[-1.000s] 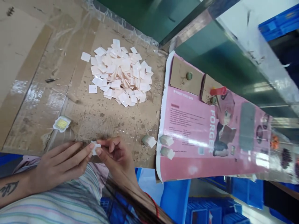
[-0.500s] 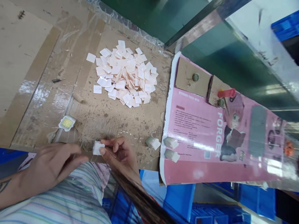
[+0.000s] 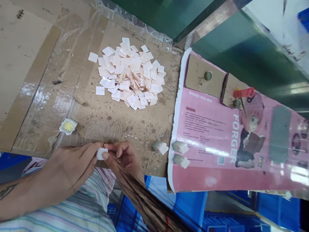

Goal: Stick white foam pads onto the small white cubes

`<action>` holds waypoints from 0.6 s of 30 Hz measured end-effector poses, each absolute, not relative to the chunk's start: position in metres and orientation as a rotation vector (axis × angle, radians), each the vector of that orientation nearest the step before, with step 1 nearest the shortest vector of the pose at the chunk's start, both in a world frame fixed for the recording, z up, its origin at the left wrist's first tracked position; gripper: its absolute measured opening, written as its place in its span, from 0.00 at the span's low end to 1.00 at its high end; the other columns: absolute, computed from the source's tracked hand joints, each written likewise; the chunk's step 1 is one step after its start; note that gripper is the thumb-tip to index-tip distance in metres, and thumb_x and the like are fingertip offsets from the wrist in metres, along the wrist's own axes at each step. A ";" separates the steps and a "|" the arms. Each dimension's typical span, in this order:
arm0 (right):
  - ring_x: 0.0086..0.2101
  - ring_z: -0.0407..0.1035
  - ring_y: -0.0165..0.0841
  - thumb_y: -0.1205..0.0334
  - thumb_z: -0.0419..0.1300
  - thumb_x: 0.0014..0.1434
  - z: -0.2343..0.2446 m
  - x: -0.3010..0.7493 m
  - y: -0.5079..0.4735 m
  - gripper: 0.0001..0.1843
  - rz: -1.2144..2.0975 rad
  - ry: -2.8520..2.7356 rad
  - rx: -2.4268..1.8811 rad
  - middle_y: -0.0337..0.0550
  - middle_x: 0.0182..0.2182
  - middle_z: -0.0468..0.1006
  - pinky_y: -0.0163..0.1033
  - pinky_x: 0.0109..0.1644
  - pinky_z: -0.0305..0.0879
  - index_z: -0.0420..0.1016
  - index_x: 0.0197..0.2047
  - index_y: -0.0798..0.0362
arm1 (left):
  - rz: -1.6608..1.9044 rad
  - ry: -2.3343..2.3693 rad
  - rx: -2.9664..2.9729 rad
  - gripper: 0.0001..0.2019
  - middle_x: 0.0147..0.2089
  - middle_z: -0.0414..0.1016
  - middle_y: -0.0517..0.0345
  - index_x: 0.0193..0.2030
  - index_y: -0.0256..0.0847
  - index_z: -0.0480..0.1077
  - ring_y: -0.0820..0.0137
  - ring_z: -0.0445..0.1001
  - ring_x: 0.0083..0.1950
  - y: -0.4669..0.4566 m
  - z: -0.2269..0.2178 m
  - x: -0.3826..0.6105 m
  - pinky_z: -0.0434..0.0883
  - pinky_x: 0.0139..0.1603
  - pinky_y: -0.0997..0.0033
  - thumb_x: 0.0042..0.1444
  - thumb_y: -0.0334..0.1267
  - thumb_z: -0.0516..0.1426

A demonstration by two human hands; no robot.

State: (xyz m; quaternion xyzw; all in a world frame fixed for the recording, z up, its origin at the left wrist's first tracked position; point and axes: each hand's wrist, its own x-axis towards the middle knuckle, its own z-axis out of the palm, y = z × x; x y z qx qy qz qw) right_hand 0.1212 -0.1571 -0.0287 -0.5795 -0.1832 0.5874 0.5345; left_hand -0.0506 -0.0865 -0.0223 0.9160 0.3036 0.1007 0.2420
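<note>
Near the bench's front edge, a small white block-like piece is pinched between the thumb and fingers of my right hand. My left hand grips the same piece from the other side, thumb and fingers closed on it. Long hair hangs across my right wrist. Left of the hands sits a similar small white cup-like piece with a yellow grainy filling showing. Several thin pale square tiles lie heaped on the cardboard beyond the hands.
Three white pieces stand to the right: one on the cardboard, two on a pink printed sheet. A red-handled tool and small round metal parts rest farther back. A thin dark-handled tool lies left.
My left hand has moved right and closed on the white piece. My right hand keeps its pinch on it. The camera view has shifted slightly.
</note>
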 end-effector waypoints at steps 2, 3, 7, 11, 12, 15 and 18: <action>0.44 0.83 0.33 0.54 0.77 0.57 -0.029 0.120 -0.157 0.19 1.400 -0.424 -1.395 0.39 0.40 0.87 0.36 0.49 0.79 0.69 0.32 0.46 | 0.291 0.818 2.534 0.15 0.39 0.86 0.59 0.57 0.42 0.65 0.67 0.84 0.29 -0.086 -0.025 -0.047 0.73 0.24 0.68 0.75 0.33 0.40; 0.44 0.83 0.32 0.54 0.77 0.57 -0.029 0.120 -0.157 0.19 1.399 -0.419 -1.400 0.39 0.40 0.87 0.35 0.49 0.79 0.69 0.32 0.46 | 0.298 0.846 2.557 0.15 0.37 0.85 0.60 0.56 0.42 0.65 0.67 0.83 0.27 -0.087 -0.027 -0.044 0.72 0.23 0.67 0.74 0.32 0.40; 0.44 0.82 0.30 0.56 0.77 0.57 -0.030 0.120 -0.156 0.19 1.396 -0.419 -1.377 0.38 0.40 0.87 0.34 0.50 0.77 0.69 0.32 0.46 | 0.343 1.075 2.623 0.15 0.29 0.81 0.59 0.46 0.43 0.68 0.60 0.78 0.20 -0.093 -0.035 -0.036 0.61 0.18 0.62 0.71 0.27 0.42; 0.44 0.82 0.31 0.56 0.77 0.57 -0.029 0.121 -0.156 0.19 1.396 -0.408 -1.377 0.39 0.40 0.86 0.34 0.50 0.78 0.70 0.32 0.47 | 0.372 1.007 2.564 0.15 0.32 0.82 0.60 0.48 0.43 0.68 0.65 0.77 0.20 -0.090 -0.033 -0.041 0.63 0.18 0.65 0.73 0.27 0.42; 0.44 0.82 0.31 0.56 0.77 0.56 -0.028 0.120 -0.156 0.19 1.395 -0.404 -1.385 0.39 0.40 0.86 0.34 0.49 0.78 0.70 0.32 0.47 | 0.397 0.985 2.528 0.14 0.34 0.82 0.61 0.51 0.43 0.68 0.67 0.77 0.22 -0.089 -0.032 -0.046 0.66 0.19 0.67 0.75 0.30 0.42; 0.42 0.83 0.32 0.57 0.79 0.54 -0.029 0.117 -0.157 0.19 1.368 -0.400 -1.427 0.38 0.38 0.86 0.34 0.49 0.78 0.70 0.31 0.47 | 0.544 0.911 2.429 0.13 0.32 0.79 0.64 0.51 0.43 0.67 0.74 0.78 0.25 -0.086 -0.031 -0.062 0.72 0.24 0.76 0.80 0.40 0.43; 0.39 0.82 0.34 0.57 0.79 0.53 -0.033 0.109 -0.160 0.20 1.293 -0.395 -1.463 0.38 0.36 0.85 0.36 0.46 0.79 0.70 0.32 0.46 | 0.684 0.783 2.427 0.07 0.31 0.76 0.66 0.45 0.45 0.69 0.76 0.78 0.30 -0.087 -0.036 -0.076 0.77 0.33 0.78 0.77 0.37 0.52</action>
